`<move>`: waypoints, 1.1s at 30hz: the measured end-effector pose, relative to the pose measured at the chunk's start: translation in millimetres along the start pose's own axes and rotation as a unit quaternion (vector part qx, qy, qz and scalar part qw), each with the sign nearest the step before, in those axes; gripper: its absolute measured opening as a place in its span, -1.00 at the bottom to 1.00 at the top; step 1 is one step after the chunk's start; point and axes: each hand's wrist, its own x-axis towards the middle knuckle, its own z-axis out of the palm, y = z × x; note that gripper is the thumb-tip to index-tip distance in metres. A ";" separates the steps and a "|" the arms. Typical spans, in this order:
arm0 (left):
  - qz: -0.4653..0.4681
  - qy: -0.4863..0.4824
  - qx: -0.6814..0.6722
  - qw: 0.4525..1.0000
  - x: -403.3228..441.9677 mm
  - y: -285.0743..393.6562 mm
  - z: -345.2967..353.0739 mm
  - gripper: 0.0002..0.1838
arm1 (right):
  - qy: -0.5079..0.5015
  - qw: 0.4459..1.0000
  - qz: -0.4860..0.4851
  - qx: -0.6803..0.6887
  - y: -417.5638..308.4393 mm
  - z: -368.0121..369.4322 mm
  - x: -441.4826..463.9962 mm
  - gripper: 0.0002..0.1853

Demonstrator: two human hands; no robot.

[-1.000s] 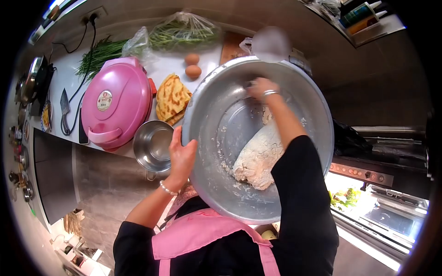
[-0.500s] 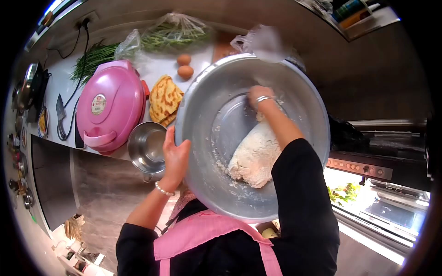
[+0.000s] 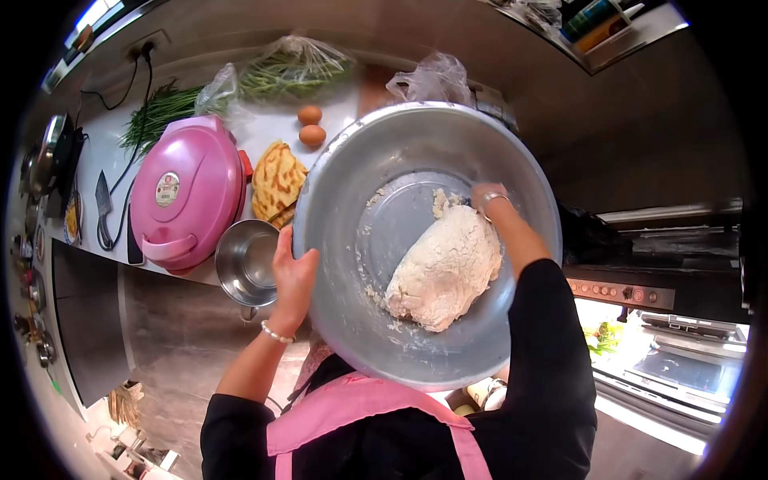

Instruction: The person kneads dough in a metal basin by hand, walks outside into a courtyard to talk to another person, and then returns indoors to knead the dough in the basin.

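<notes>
A large metal basin [image 3: 432,364] sits in front of me, tilted slightly. Inside it lies a big floury lump of dough [image 3: 445,270], with loose crumbs around it. My left hand [image 3: 294,274] grips the basin's left rim, thumb outside and fingers mostly hidden. At the upper right end of the dough is my right hand [image 3: 489,197], inside the basin; its fingers are curled and blurred, and what they hold, if anything, cannot be made out. Small dough scraps [image 3: 445,202] lie just left of it.
On the counter at left are a pink electric pan [image 3: 189,192], flatbread [image 3: 278,180], two eggs [image 3: 311,126], a steel pot [image 3: 248,262], a knife [image 3: 103,196] and bagged greens [image 3: 293,70]. A stove panel [image 3: 622,294] is at right.
My right hand has moved right and down along the basin wall to beside the dough. The round blurred thing above the basin's far rim is gone from view. My left hand stays on the rim.
</notes>
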 end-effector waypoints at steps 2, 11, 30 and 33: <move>-0.014 0.011 0.007 1.000 0.3 2.6 0.8 -0.65 | 0.027 0.996 -0.083 0.004 -39.6 -35.2 11.6 -0.73; -0.011 0.003 -0.024 1.000 -2.2 8.3 4.4 -0.67 | 0.119 0.983 -0.117 0.080 28.3 -10.1 -2.3 -0.76; 0.015 0.002 0.020 1.000 -1.3 -4.0 1.4 -0.64 | 0.332 0.906 -0.231 -0.124 96.8 30.4 -50.2 -0.71; -0.011 0.000 -0.022 1.000 -2.8 -2.6 3.2 -0.63 | 0.255 0.962 -0.087 0.042 99.1 129.7 -117.2 -0.52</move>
